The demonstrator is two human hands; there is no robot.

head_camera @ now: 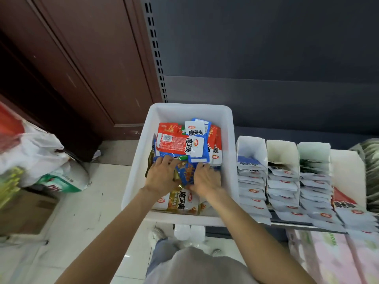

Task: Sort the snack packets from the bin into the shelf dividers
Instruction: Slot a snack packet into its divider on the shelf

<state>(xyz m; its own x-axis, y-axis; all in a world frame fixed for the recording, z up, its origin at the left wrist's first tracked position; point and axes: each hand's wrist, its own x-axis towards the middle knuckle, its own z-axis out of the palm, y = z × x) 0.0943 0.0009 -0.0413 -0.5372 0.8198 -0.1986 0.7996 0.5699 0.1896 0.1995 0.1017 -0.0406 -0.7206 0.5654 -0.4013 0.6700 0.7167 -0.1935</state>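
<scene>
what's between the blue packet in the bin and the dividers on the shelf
Only the bin's right wall stands between the blue packet and the dividers; the packet must be lifted over it. Both the left hand and right hand are already on the packets.

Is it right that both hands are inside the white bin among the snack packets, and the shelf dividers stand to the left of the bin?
Not quite. In the head view both the left hand and the right hand are inside the white bin among the snack packets, but the shelf dividers stand to the right of the bin, not to the left.
</scene>
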